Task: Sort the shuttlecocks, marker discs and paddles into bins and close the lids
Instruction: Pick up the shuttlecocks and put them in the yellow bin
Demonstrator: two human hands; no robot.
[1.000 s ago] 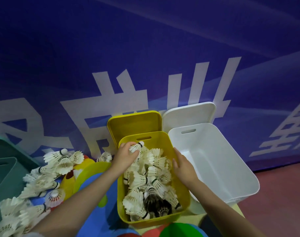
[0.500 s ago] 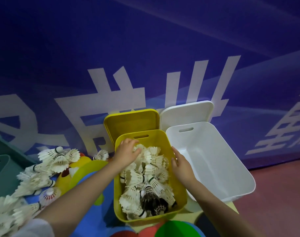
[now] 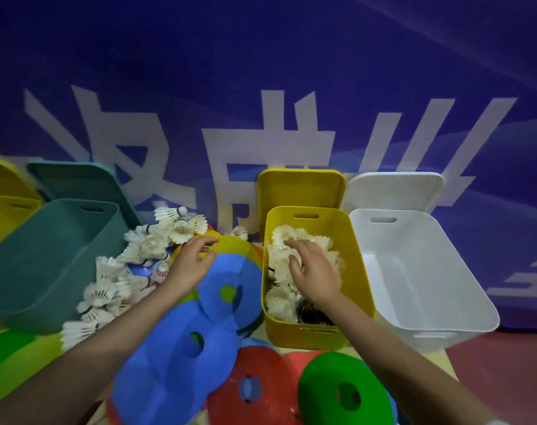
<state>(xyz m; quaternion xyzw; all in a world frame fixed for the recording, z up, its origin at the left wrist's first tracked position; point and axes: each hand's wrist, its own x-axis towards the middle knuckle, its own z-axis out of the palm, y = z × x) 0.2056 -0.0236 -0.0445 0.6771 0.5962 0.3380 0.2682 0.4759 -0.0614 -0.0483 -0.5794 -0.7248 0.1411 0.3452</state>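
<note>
Right hand [image 3: 314,271] fingers spread loose, resting on shuttlecocks [image 3: 300,262] in yellow bin [image 3: 357,265] | left hand [image 3: 189,265] fingers half-open, empty, over yellow disc [image 3: 230,245] beside loose shuttlecock pile [image 3: 129,268] (too tangled to count) | bins: two yellow, one teal [image 3: 46,262], one white [image 3: 420,280], lids off | discs: blue, red, green, overlapping.

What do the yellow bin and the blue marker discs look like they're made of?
Yellow bin: looks like moulded plastic with a matte finish, judging by its rounded corners, cut-out handle slot and even colour. Blue marker discs: probably soft, flexible plastic or rubber; thin, smooth, uniform colour, with a centre hole. Motion blur leaves their surface texture unclear.
</note>
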